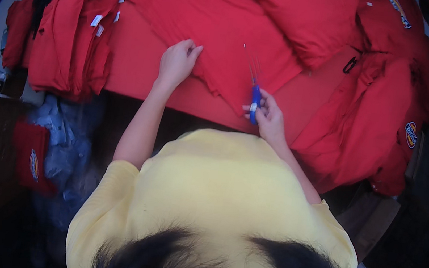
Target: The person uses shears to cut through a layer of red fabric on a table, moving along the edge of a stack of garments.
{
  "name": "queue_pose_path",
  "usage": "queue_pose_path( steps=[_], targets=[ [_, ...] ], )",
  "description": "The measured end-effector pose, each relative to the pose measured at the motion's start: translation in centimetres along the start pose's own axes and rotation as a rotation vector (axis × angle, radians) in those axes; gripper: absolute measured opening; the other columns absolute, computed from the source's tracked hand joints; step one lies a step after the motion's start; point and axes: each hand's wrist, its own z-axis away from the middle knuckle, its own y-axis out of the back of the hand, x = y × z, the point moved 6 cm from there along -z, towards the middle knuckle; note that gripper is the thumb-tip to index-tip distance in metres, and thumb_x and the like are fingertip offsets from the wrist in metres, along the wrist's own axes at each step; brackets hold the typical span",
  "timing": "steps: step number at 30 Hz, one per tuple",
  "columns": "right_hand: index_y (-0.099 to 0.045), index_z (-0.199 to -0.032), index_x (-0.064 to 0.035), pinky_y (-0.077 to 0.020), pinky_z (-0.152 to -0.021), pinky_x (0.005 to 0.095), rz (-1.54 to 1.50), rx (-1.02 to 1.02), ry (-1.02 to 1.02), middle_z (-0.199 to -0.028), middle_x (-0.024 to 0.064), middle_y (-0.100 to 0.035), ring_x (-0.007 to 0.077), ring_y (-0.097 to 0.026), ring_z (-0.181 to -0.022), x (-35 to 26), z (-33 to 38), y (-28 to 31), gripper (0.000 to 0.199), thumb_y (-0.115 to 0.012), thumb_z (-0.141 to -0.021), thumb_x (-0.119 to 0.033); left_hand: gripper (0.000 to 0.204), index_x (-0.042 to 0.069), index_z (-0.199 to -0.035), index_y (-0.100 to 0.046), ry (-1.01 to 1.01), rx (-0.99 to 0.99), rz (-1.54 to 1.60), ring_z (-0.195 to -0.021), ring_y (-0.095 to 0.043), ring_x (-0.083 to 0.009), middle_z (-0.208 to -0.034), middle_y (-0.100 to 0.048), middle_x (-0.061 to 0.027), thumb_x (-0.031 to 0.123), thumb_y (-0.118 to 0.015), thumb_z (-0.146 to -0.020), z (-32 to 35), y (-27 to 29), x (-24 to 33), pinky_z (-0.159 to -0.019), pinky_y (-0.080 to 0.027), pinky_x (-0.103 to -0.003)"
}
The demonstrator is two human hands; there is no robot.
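Observation:
A red garment (227, 34) lies spread on the table, with its lower edge slanting toward me. My left hand (176, 64) is at the left edge of this garment, fingers curled in and closed on the cloth; the exact pinch is hard to see. My right hand (270, 119) grips blue-handled thread snips (255, 99) close to the garment's near corner. The thin metal blades point away from me over the cloth and stand apart at the tips.
Folded red garments with white tags (70, 41) are stacked at the left. More red garments (361, 120) hang over the table's right side. Red cloth (132, 59) covers the tabletop. Below left are clear plastic bags (70, 154) and a red bundle with a patch (35, 157).

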Motion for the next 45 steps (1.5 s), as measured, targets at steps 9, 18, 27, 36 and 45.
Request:
queue_pose_path(
  steps=[9, 18, 27, 36, 45],
  targets=[
    [-0.031, -0.133, 0.0047, -0.0547, -0.077, 0.0298, -0.104, 0.082, 0.042, -0.103, 0.0129, -0.052, 0.0214, -0.063, -0.093, -1.5, 0.5, 2.2, 0.044, -0.044, -0.091, 0.002, 0.033, 0.005, -0.12, -0.043, 0.691, -0.482, 1.479, -0.091, -0.064, -0.0229, -0.11, -0.059, -0.0101, 0.021, -0.053, -0.093, 5.3, -3.8, 4.8, -0.077, -0.053, -0.033],
    [-0.035, -0.133, 0.0039, -0.0517, -0.083, 0.0318, 0.035, 0.047, 0.198, -0.111, 0.0148, -0.055, 0.0212, -0.062, -0.095, -4.5, 1.3, 4.2, 0.049, -0.05, -0.087, 0.004, 0.03, 0.001, -0.121, -0.049, 0.653, -0.909, 1.466, -0.111, -0.054, -0.0197, -0.118, -0.056, -0.0094, 0.007, -0.051, -0.092, 12.5, -10.5, 5.2, -0.098, -0.044, -0.035],
    [-0.05, -0.124, -0.0043, -0.0462, -0.068, 0.0402, 0.919, -0.47, 0.878, -0.085, 0.0155, -0.051, 0.0319, -0.055, -0.075, -9.4, 2.1, -4.2, 0.054, -0.058, -0.072, 0.004, 0.033, -0.004, -0.124, -0.046, 0.678, -1.012, 1.809, -0.108, -0.057, -0.0218, -0.12, -0.054, -0.0128, 0.002, -0.047, -0.091, 12.2, -5.3, 6.5, -0.094, -0.049, -0.033],
    [-0.048, -0.125, 0.0007, -0.0488, -0.076, 0.0277, 0.282, -0.494, 0.333, -0.098, 0.0068, -0.061, 0.0114, -0.059, -0.084, -16.4, -9.2, -4.9, 0.045, -0.062, -0.082, -0.008, 0.032, -0.002, -0.118, -0.052, 0.499, -0.537, 1.016, -0.093, -0.061, -0.0175, -0.109, -0.06, -0.0104, 0.019, -0.051, -0.094, 9.7, -2.5, -1.2, -0.082, -0.05, -0.028],
    [-0.053, -0.111, 0.0044, -0.0511, -0.06, 0.0304, -0.378, 0.958, 0.735, -0.087, 0.0111, -0.058, 0.0167, -0.057, -0.071, -19.8, -13.7, 31.2, 0.03, -0.059, -0.082, 0.007, 0.029, -0.002, -0.11, -0.055, 0.506, -0.394, 0.965, -0.077, -0.065, -0.0155, -0.091, -0.061, -0.0086, 0.022, -0.054, -0.094, 9.8, -4.2, -0.1, -0.069, -0.052, -0.025]
  ],
)
